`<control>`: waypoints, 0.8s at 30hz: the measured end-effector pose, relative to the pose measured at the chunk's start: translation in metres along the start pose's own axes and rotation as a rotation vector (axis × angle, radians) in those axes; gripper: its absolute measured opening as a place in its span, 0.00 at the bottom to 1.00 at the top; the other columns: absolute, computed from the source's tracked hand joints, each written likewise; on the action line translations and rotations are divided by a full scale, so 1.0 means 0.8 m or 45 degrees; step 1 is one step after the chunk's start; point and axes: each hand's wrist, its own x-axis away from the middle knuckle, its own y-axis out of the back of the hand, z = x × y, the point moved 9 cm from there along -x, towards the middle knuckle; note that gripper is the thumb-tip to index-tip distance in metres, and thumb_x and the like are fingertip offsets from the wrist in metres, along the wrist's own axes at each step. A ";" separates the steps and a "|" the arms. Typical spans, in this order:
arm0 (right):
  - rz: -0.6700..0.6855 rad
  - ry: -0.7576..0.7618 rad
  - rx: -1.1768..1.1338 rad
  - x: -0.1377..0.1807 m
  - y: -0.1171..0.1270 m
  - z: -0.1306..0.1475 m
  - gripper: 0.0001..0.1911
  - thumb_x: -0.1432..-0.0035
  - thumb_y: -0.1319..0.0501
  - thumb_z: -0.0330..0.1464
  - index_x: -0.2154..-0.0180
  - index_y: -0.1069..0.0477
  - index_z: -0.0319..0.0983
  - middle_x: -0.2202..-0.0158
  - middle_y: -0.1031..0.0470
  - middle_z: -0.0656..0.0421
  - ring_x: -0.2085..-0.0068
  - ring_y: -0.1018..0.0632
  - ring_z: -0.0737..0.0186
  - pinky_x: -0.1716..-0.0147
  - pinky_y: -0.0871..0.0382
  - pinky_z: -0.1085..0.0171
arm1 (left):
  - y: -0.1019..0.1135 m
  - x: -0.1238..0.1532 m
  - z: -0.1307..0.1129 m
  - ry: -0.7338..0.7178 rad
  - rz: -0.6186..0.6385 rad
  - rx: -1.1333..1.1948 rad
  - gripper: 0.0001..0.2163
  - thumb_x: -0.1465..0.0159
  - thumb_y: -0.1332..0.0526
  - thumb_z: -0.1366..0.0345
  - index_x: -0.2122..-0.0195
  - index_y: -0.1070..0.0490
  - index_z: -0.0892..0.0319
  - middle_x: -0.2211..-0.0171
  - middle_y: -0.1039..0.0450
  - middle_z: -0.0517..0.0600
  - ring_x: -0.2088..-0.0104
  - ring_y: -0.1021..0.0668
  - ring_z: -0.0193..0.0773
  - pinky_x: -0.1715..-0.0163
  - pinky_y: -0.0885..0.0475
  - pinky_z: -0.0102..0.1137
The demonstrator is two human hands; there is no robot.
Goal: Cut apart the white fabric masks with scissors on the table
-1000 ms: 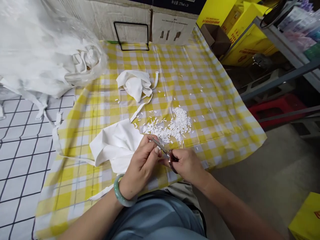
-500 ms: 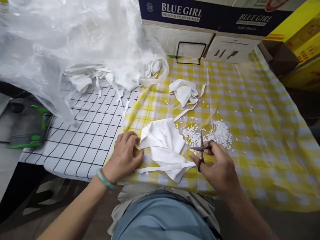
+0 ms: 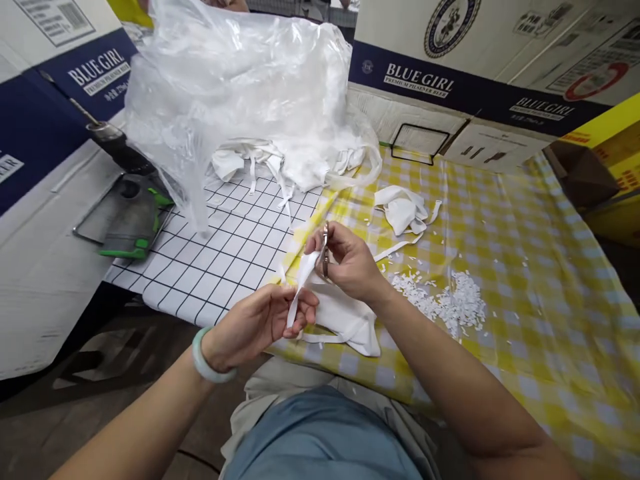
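My left hand [image 3: 265, 313], with a pale green bangle at the wrist, has its fingers closed on a white fabric strap [image 3: 298, 293]. Scissors [image 3: 325, 250] are in my right hand [image 3: 353, 263], just above the left one; its fingertips are at the strap's upper end. Below both hands, a folded piece of white fabric [image 3: 345, 317] lies on the yellow checked cloth, partly hidden by them. A second crumpled white fabric piece [image 3: 403, 210] with a strap lies farther back. Small white clippings [image 3: 463, 303] form a pile to the right.
A big clear plastic bag [image 3: 260, 80] holding white fabric pieces stands at the back left. A power drill [image 3: 127, 220] lies left of the grid-patterned cloth [image 3: 200, 267]. Beer cartons [image 3: 425, 80] stand along the back, with a black wire stand [image 3: 417, 157] before them.
My right hand has moved left with the scissors, from beside the clippings to my left hand. The left hand has turned up and lifted a strap. The view has swung left.
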 end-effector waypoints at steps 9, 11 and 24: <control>-0.138 -0.075 -0.165 0.008 0.027 0.035 0.11 0.52 0.34 0.29 0.67 0.34 0.40 0.67 0.28 0.62 0.64 0.27 0.66 0.63 0.32 0.65 | 0.019 0.028 -0.036 -0.424 -0.429 -0.343 0.10 0.35 0.38 0.59 0.57 0.29 0.58 0.67 0.32 0.48 0.73 0.33 0.30 0.75 0.37 0.25; -0.135 -0.099 -0.088 0.002 0.034 0.041 0.10 0.53 0.33 0.30 0.67 0.33 0.40 0.69 0.30 0.63 0.67 0.29 0.68 0.67 0.33 0.67 | 0.018 0.043 -0.058 -0.652 -0.552 -0.679 0.08 0.36 0.37 0.62 0.58 0.30 0.57 0.66 0.33 0.48 0.70 0.31 0.33 0.72 0.34 0.27; 0.084 -0.612 -0.385 0.053 -0.036 -0.061 0.23 0.53 0.33 0.47 0.63 0.37 0.40 0.71 0.33 0.64 0.71 0.30 0.66 0.71 0.35 0.66 | -0.024 0.018 -0.079 -0.896 -0.293 -0.351 0.11 0.30 0.45 0.65 0.67 0.24 0.59 0.59 0.34 0.52 0.69 0.30 0.33 0.68 0.31 0.32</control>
